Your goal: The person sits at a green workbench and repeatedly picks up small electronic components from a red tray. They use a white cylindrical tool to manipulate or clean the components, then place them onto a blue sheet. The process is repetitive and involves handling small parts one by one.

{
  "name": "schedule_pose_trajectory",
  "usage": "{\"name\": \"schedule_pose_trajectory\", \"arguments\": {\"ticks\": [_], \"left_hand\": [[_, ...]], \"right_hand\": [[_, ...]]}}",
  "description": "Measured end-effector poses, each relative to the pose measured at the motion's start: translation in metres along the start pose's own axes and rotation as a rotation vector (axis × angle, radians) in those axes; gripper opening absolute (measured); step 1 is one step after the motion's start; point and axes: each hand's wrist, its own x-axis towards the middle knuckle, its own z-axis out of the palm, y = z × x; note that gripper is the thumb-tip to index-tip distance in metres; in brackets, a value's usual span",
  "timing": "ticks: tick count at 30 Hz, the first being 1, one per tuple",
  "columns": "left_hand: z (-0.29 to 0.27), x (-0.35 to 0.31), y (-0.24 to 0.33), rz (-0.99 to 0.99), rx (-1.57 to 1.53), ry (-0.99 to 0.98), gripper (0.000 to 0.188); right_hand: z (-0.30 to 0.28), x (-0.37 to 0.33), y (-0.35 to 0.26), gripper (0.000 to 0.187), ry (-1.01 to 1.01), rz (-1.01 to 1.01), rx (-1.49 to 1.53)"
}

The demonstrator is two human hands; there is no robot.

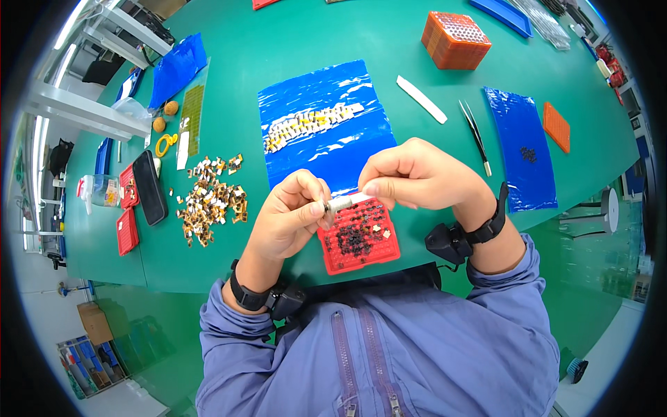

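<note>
Above a red tray (pixel 363 265) with rows of small holes, my two hands meet. My left hand (pixel 286 217) is closed in a pinch on a tiny dark part (pixel 326 206), mostly covered by the fingertips. A narrow white stick (pixel 347 201) runs from my right hand (pixel 418 176) to that part; my right thumb and fingers are closed on its end. Small black pieces (pixel 353 240) lie heaped in the tray and fill some of its holes. Just beyond my hands is a blue sheet (pixel 326 164), bearing rows of small white and yellow pieces (pixel 309 126).
To the left are a pile of small gold, black and white parts (pixel 210 201) and a dark phone (pixel 149 187). At right lie a white flat tool (pixel 421 99), tweezers (pixel 476 137) and another blue sheet (pixel 529 182). An orange stack of trays (pixel 451 50) stands farther back.
</note>
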Motion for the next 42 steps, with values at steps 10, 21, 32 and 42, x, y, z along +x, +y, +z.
{"name": "schedule_pose_trajectory", "arguments": {"ticks": [10,21,32,42], "left_hand": [[0.0,0.0,0.0,-0.003,0.014,-0.002,0.009],[0.003,0.0,0.001,-0.054,0.115,0.012,0.008],[0.003,-0.003,0.005,0.047,0.292,0.053,0.005],[0.004,-0.003,0.07,0.059,1.031,0.359,0.008]], "right_hand": [[0.003,0.003,0.002,0.018,0.08,-0.07,-0.001],[-0.01,-0.003,-0.003,0.016,0.002,0.024,-0.081],[-0.018,0.001,0.009,0.013,0.091,0.11,-0.042],[-0.019,0.007,0.026,0.02,0.234,0.059,-0.041]]}}
